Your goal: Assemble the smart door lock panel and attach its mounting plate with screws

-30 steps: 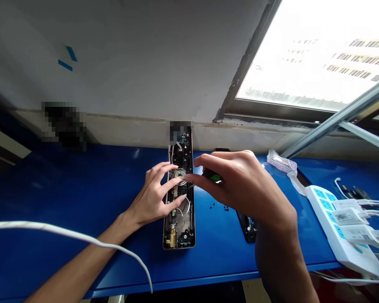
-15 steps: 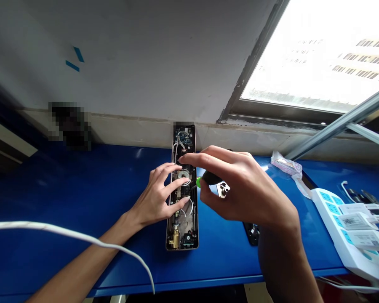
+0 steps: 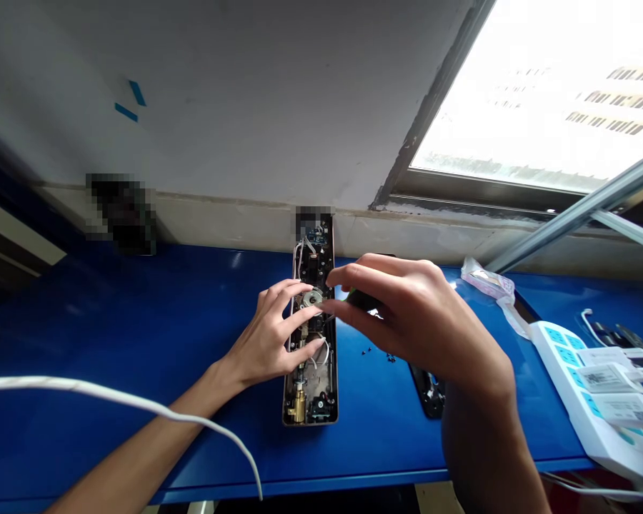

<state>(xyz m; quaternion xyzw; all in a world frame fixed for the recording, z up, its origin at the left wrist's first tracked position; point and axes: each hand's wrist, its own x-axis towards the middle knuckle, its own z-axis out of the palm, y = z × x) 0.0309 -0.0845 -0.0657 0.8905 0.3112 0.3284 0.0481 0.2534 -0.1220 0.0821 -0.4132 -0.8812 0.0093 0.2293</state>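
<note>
A long, narrow open housing [image 3: 319,385] lies lengthwise on the blue table, with a circuit board, white wires and a brass part [image 3: 299,405] inside. My left hand [image 3: 278,328] rests over its middle, fingers spread, fingertips at a round metal part [image 3: 311,298]. My right hand [image 3: 407,307] is closed around a screwdriver [image 3: 360,300] with a black and green handle, mostly hidden by the fingers. Its thumb and index fingertips are over the housing's right edge, beside the round part. The screwdriver's tip is hard to make out.
Several small screws [image 3: 390,358] lie right of the housing, near a black panel [image 3: 431,400] partly under my right arm. A white power strip [image 3: 584,392] with plugged adapters and a plastic bag [image 3: 487,277] are farther right. A white cable [image 3: 139,403] crosses the left foreground.
My right hand's thumb has moved forward and left over the housing, and the index fingertip has drawn back to the right. The small screws have come into view. My left hand has barely moved.
</note>
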